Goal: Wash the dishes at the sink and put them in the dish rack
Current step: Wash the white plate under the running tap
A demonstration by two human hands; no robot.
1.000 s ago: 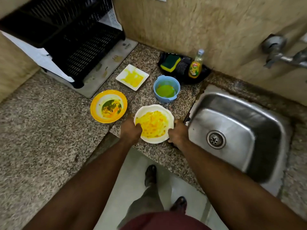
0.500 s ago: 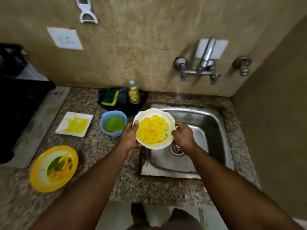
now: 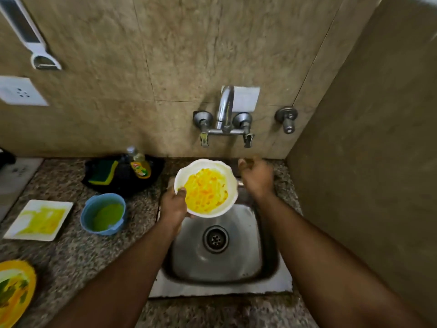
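My left hand [image 3: 174, 204] grips the left rim of a white bowl [image 3: 206, 188] smeared with yellow food and holds it above the back of the steel sink [image 3: 227, 261]. To the right of the bowl my right hand [image 3: 256, 177] is off it, fingers loosely apart, holding nothing, raised below the wall tap [image 3: 224, 114]. On the counter to the left stand a blue cup [image 3: 102, 214] with green residue, a white square plate [image 3: 39, 220] with yellow smears and, at the lower left edge, a yellow-rimmed plate [image 3: 15, 292]. The dish rack is out of view.
A black tray [image 3: 123, 176] behind the blue cup holds a green-yellow sponge [image 3: 102, 172] and a bottle of dish soap [image 3: 139, 165]. The tap has two handles and a separate valve [image 3: 286, 118] to its right. A side wall [image 3: 366, 162] closes the right.
The bowl went from the counter to over the sink, first in both hands. My right hand has let go and moved up towards the tap; the view has swung right, losing the rack.
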